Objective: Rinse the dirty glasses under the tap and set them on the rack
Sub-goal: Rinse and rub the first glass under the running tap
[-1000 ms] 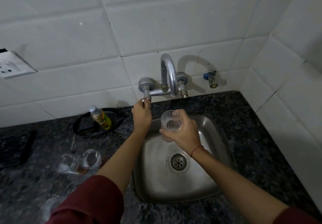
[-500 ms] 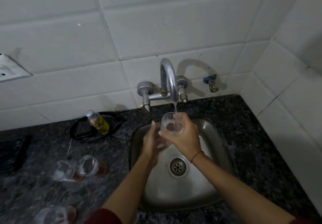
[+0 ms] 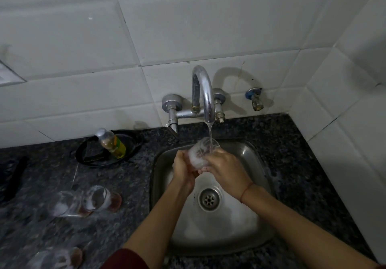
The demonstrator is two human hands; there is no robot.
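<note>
A clear soapy glass (image 3: 200,153) is tilted under the running tap (image 3: 203,95), over the steel sink (image 3: 246,160). A thin stream of water falls into its mouth. My left hand (image 3: 183,169) grips the glass from the left and below. My right hand (image 3: 226,170) grips it from the right, fingers curled round its base. Two dirty glasses (image 3: 83,200) lie on their sides on the dark counter to the left of the sink. A third glass (image 3: 56,258) lies at the bottom left edge. No rack is in view.
A small bottle of yellow liquid (image 3: 111,143) lies in a black dish (image 3: 133,143) behind the glasses. A second small valve (image 3: 255,100) sticks out of the tiled wall right of the tap. The sink drain (image 3: 209,199) sits below my hands. A tiled side wall closes the right.
My left hand left the tap handle and came to the glass. Water now runs, and both hands hold the glass lower and tilted under the stream.
</note>
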